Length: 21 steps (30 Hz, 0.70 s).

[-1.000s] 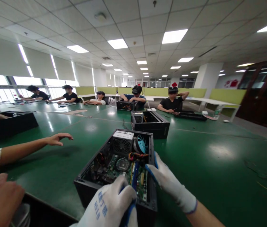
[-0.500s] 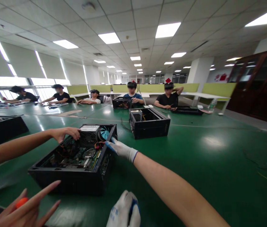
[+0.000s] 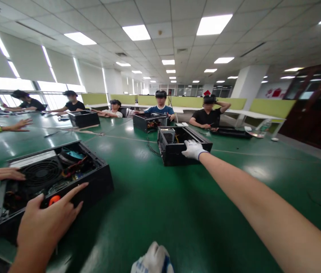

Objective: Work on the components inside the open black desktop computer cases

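Observation:
My right hand (image 3: 192, 149), in a white work glove, reaches far forward. Its fingers lap over the near rim of an open black computer case (image 3: 177, 154), which shows a silver power supply (image 3: 167, 135) inside. At the bottom edge, my left hand (image 3: 152, 259), in a white and blue glove, is closed, and whatever it may hold is hidden. A second open computer case (image 3: 107, 180) sits tilted at the left, with a black fan and a blue-green cooler inside. A co-worker's bare hands (image 3: 45, 223) are at that case, one with an orange-ended tool (image 3: 54, 200).
Across the green table (image 3: 149, 197), several people sit. Another computer case (image 3: 146, 123) stands before the person in blue, and a smaller black case (image 3: 83, 118) is at back left. Another arm (image 3: 9, 128) reaches in from the left. A black panel (image 3: 230, 132) and plastic bottle (image 3: 265, 126) are at right.
My right hand has left the near case and come onto the farther one. The near case has moved left and turned, with the co-worker's hands at it. The leftmost case has gone farther back.

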Each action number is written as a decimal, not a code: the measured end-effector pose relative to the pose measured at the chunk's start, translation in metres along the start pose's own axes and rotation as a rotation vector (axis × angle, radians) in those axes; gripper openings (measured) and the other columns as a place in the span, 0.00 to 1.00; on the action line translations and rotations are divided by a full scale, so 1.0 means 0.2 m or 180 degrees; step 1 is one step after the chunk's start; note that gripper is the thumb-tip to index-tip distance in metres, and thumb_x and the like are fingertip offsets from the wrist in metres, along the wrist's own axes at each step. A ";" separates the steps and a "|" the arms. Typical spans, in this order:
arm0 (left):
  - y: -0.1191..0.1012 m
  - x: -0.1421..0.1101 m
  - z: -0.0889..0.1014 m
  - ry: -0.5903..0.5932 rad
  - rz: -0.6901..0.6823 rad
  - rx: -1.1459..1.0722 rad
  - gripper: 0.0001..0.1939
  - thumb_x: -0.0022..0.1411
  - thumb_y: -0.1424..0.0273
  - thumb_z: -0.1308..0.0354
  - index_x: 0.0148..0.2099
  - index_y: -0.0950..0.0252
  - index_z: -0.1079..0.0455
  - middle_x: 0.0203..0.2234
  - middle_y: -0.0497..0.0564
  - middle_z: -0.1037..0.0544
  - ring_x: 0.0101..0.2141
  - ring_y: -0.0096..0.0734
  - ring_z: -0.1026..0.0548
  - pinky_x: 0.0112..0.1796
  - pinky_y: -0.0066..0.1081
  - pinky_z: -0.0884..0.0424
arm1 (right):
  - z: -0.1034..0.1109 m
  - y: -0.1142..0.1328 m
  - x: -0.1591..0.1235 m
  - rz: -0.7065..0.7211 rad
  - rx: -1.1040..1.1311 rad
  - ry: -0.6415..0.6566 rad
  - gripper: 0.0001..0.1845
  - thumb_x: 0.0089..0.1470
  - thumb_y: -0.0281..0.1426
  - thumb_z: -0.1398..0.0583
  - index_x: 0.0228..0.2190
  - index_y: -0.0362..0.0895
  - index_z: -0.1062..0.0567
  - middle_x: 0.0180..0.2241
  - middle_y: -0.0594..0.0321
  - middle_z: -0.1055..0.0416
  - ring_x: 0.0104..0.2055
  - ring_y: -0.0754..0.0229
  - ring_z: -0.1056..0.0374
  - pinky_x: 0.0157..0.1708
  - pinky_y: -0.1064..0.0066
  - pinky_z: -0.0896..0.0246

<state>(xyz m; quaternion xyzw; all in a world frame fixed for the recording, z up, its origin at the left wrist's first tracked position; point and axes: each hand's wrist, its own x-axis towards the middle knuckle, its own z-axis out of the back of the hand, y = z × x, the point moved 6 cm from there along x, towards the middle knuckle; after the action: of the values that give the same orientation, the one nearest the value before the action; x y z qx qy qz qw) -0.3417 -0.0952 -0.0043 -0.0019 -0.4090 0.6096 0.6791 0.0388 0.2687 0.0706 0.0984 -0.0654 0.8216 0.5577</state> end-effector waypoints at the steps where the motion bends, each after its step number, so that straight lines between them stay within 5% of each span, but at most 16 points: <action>1: 0.02 0.06 -0.02 0.0009 0.0042 0.0165 0.31 0.63 0.63 0.55 0.68 0.43 0.45 0.22 0.44 0.24 0.39 0.36 0.16 0.48 0.29 0.21 | -0.01 -0.03 0.01 -0.0034 -0.0102 0.0005 0.22 0.63 0.39 0.39 0.55 0.43 0.29 0.55 0.54 0.30 0.51 0.53 0.30 0.50 0.53 0.30; 4: 0.10 0.22 -0.08 0.0443 0.0065 0.1000 0.29 0.58 0.63 0.47 0.63 0.49 0.35 0.18 0.46 0.28 0.34 0.39 0.17 0.45 0.30 0.19 | -0.04 -0.07 0.02 -0.0030 -0.0313 0.0007 0.22 0.63 0.39 0.39 0.55 0.43 0.29 0.54 0.53 0.30 0.51 0.53 0.30 0.49 0.54 0.30; 6: 0.15 0.28 -0.10 0.0669 -0.0035 0.1218 0.25 0.62 0.65 0.52 0.60 0.51 0.32 0.18 0.45 0.28 0.37 0.38 0.17 0.44 0.31 0.19 | -0.05 -0.08 0.02 0.0054 -0.0401 -0.0004 0.22 0.63 0.39 0.39 0.55 0.43 0.29 0.55 0.54 0.31 0.51 0.53 0.30 0.49 0.54 0.30; 8: 0.18 0.30 -0.09 0.0493 -0.0106 0.1175 0.27 0.65 0.71 0.62 0.61 0.54 0.33 0.20 0.44 0.26 0.40 0.35 0.18 0.46 0.33 0.21 | -0.05 -0.08 -0.01 0.0172 -0.0464 -0.0013 0.23 0.63 0.40 0.39 0.55 0.43 0.29 0.55 0.53 0.31 0.52 0.52 0.30 0.51 0.53 0.31; 13: 0.16 0.15 -0.11 -0.0261 -0.0421 0.1763 0.27 0.63 0.67 0.62 0.49 0.65 0.23 0.40 0.55 0.17 0.45 0.35 0.18 0.45 0.33 0.23 | -0.02 -0.04 -0.22 0.0510 -0.0512 -0.0101 0.28 0.63 0.42 0.43 0.57 0.38 0.28 0.53 0.45 0.29 0.55 0.44 0.35 0.54 0.53 0.42; 18: -0.03 -0.05 -0.18 -0.0182 -0.0878 0.1802 0.27 0.67 0.78 0.68 0.37 0.60 0.26 0.43 0.61 0.21 0.61 0.49 0.30 0.59 0.59 0.35 | 0.07 0.04 -0.61 0.0888 -0.0428 -0.0241 0.28 0.64 0.45 0.46 0.55 0.39 0.27 0.50 0.48 0.28 0.52 0.46 0.37 0.52 0.58 0.46; 21: -0.14 -0.16 -0.20 -0.0051 -0.0926 0.1741 0.25 0.67 0.81 0.67 0.36 0.59 0.29 0.44 0.59 0.24 0.64 0.55 0.34 0.62 0.65 0.40 | 0.14 0.09 -0.89 0.1137 -0.0312 -0.0361 0.25 0.64 0.44 0.46 0.52 0.40 0.26 0.48 0.50 0.28 0.51 0.48 0.37 0.53 0.59 0.47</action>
<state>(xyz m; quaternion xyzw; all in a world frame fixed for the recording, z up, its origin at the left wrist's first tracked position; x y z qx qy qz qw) -0.2929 -0.1094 -0.0347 0.2443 -0.2310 0.5934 0.7313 0.0888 0.0950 0.0551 0.1040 -0.1531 0.8965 0.4025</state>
